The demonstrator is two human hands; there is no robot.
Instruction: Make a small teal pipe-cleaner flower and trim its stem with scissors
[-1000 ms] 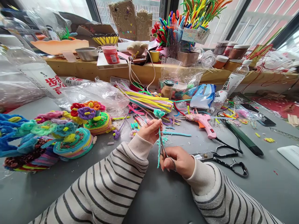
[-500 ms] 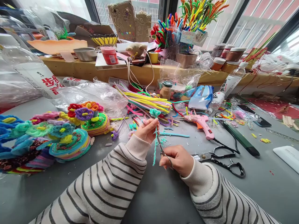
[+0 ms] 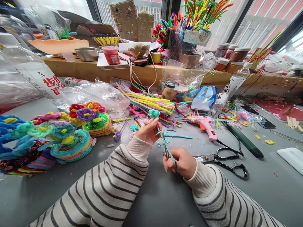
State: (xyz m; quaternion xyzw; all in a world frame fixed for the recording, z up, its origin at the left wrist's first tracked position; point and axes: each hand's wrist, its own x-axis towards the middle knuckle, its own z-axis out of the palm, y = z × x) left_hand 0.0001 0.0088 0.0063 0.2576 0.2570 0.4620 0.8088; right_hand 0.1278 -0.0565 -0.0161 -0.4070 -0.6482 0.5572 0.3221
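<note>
left grip (image 3: 148,130) pinches the teal stem (image 3: 162,135), slanting down-right from its bloom (image 3: 153,113); right grip (image 3: 181,162) holds scissors (image 3: 167,152).

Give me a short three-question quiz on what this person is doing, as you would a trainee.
1. What does the right hand hold?
2. True or false: the left hand holds the pink glue gun.
3. Which lies nearest the right sleeve: a) black-handled scissors, b) the dark-lidded jar, c) the purple flower?

Key: 1. Small scissors. 2. False; it holds a turquoise flower by the stem. 3. a.
</note>
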